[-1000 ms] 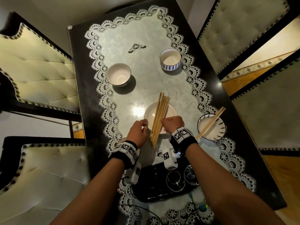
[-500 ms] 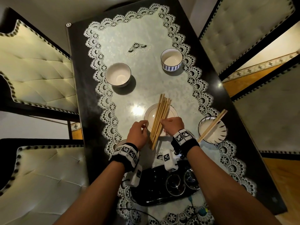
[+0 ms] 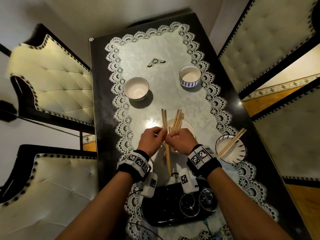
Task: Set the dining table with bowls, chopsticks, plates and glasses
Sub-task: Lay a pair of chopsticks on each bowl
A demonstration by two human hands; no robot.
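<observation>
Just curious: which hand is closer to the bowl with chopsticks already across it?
Right. The right hand, gripping a chopstick bundle, is just left of that bowl in the picture; the left hand, pinching a pair, lies farther, beyond it.

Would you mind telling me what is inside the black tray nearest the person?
At least two clear glasses stand at the right end of the black tray. Marker blocks hanging from the wrists cover part of its far edge, so anything there cannot be seen.
</observation>
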